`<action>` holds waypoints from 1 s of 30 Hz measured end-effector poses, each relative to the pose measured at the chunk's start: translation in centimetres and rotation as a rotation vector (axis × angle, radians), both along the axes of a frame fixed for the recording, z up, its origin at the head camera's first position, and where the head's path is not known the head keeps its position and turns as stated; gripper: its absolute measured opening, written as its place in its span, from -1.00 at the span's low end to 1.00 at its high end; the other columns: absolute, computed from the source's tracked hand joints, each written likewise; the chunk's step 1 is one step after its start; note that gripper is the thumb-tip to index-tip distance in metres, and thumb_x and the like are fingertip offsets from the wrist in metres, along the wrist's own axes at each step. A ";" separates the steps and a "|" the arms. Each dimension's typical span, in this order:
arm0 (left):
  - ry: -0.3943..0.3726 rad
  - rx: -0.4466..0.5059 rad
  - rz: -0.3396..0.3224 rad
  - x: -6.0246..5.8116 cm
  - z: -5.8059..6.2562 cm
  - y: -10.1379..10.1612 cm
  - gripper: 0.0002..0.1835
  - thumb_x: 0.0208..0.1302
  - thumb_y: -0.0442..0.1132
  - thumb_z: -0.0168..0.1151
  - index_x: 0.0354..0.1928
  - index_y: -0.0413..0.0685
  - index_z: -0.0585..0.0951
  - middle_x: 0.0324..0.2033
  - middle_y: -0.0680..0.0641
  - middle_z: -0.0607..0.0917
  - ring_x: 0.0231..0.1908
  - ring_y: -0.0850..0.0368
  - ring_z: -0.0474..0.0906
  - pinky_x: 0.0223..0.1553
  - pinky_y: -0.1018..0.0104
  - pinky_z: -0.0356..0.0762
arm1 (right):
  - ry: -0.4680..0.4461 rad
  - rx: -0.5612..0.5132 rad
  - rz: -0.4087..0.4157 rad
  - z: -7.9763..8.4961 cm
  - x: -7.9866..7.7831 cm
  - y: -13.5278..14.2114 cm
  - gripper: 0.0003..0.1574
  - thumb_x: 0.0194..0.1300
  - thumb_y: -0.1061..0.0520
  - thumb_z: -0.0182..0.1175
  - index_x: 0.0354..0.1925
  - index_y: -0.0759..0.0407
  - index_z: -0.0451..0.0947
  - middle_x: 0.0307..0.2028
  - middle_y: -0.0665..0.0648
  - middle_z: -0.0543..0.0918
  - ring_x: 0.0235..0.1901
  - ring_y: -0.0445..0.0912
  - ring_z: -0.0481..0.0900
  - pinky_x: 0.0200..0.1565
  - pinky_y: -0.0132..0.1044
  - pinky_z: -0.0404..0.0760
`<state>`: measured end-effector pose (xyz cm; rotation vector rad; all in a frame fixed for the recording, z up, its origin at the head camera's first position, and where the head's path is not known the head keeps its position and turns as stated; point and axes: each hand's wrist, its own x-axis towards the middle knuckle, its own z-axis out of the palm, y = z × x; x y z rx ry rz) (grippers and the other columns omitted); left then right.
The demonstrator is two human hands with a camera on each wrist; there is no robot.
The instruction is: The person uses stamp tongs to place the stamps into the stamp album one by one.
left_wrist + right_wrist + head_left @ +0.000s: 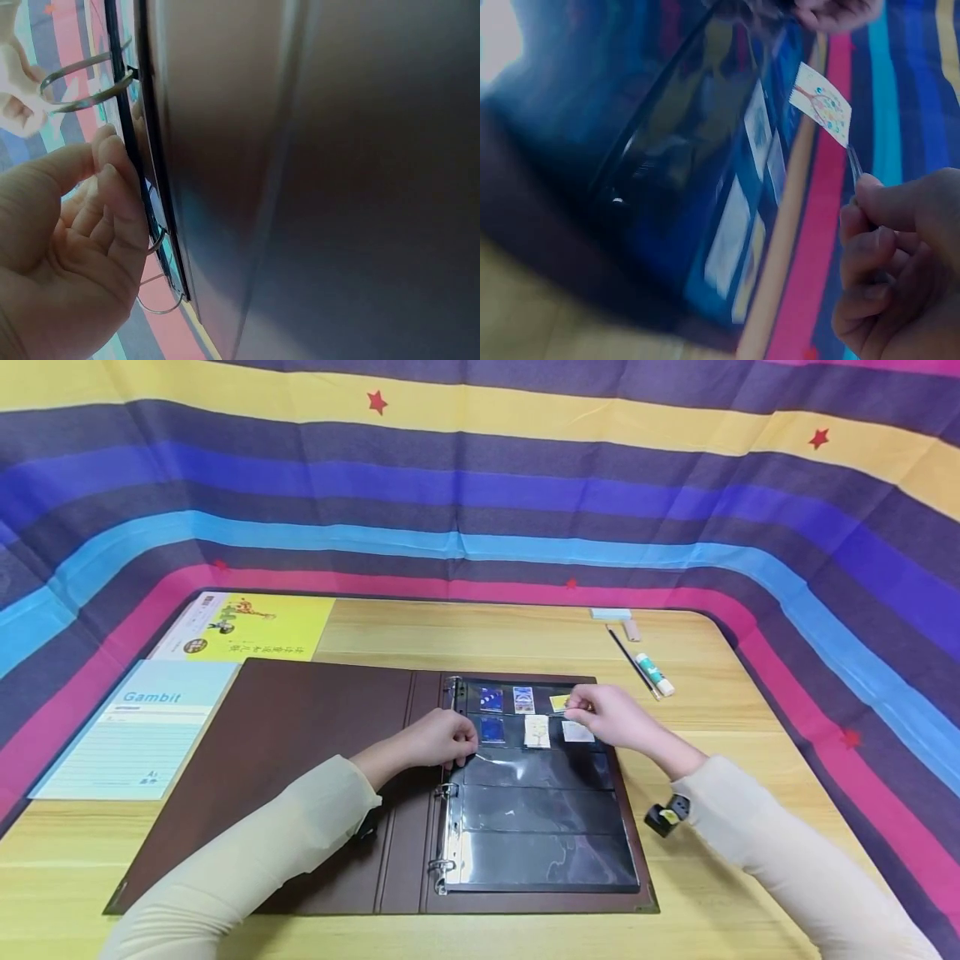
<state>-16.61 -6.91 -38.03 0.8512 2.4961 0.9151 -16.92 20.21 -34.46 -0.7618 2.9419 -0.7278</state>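
A brown ring-binder stamp album point(330, 718) lies open, with a black page point(547, 810) of clear pockets on its rings. My left hand point(442, 739) is at the page's ring-side edge; thumb and fingertips come together there, seemingly pinching the page, though the contact is partly hidden. In my right hand point(907, 255), thumb and fingers pinch thin metal tweezers point(855, 163). Their tips hold a stamp point(823, 105) with a coloured tree on white, raised off the page. Several stamps, including a blue stamp point(492, 729) and a yellow stamp point(559, 702), sit in the upper two rows.
A pale blue notepad point(142, 727) and a yellow book point(277, 627) lie left of the album. Behind it on the right are a pencil point(632, 658), a glue stick point(655, 674), a pinkish eraser point(632, 630) and a pale blue block point(611, 613). A striped cloth point(465, 485) hangs behind.
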 end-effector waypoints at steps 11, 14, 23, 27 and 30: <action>0.021 0.029 0.002 0.1 -0.3 0.0 -0.91 0.06 -0.28 0.05 -0.53 -0.03 0.53 -0.78 0.12 0.49 -0.76 0.25 0.42 -0.57 0.46 0.38 | -0.078 0.023 0.000 -2.1 -1.1 -4.7 -0.84 0.06 0.17 0.10 -0.60 0.10 0.38 -0.71 -0.04 0.37 -0.71 -0.20 0.27 -0.60 -0.36 0.26; 0.016 0.032 0.009 0.1 -0.3 0.0 -0.90 0.06 -0.28 0.06 -0.53 -0.03 0.53 -0.78 0.11 0.50 -0.77 0.24 0.42 -0.59 0.45 0.37 | -0.120 0.033 -0.012 -2.3 -0.9 -5.1 -0.84 0.07 0.15 0.09 -0.59 0.11 0.38 -0.71 -0.03 0.36 -0.73 -0.19 0.27 -0.62 -0.35 0.26; 0.018 0.035 0.024 0.1 -0.3 0.0 -0.90 0.05 -0.32 0.04 -0.56 -0.04 0.51 -0.78 0.12 0.49 -0.77 0.23 0.42 -0.61 0.44 0.37 | -0.093 0.019 -0.033 -2.4 -1.3 -5.3 -0.85 0.06 0.16 0.10 -0.60 0.11 0.38 -0.70 -0.02 0.35 -0.70 -0.19 0.26 -0.60 -0.36 0.25; 0.018 0.032 0.031 0.2 -0.3 0.1 -0.89 0.04 -0.32 0.03 -0.57 -0.04 0.50 -0.79 0.11 0.50 -0.78 0.23 0.42 -0.60 0.44 0.37 | -0.161 0.030 -0.018 -2.5 -1.0 -5.4 -0.83 0.07 0.14 0.09 -0.60 0.11 0.38 -0.71 -0.02 0.36 -0.73 -0.19 0.28 -0.62 -0.35 0.27; 0.021 0.027 0.036 0.2 -0.3 0.2 -0.89 0.04 -0.32 0.03 -0.57 -0.04 0.50 -0.79 0.11 0.50 -0.78 0.23 0.41 -0.59 0.45 0.36 | -0.203 0.047 0.008 -2.7 -0.6 -5.5 -0.82 0.07 0.13 0.09 -0.61 0.09 0.37 -0.72 -0.04 0.37 -0.73 -0.19 0.29 -0.61 -0.36 0.26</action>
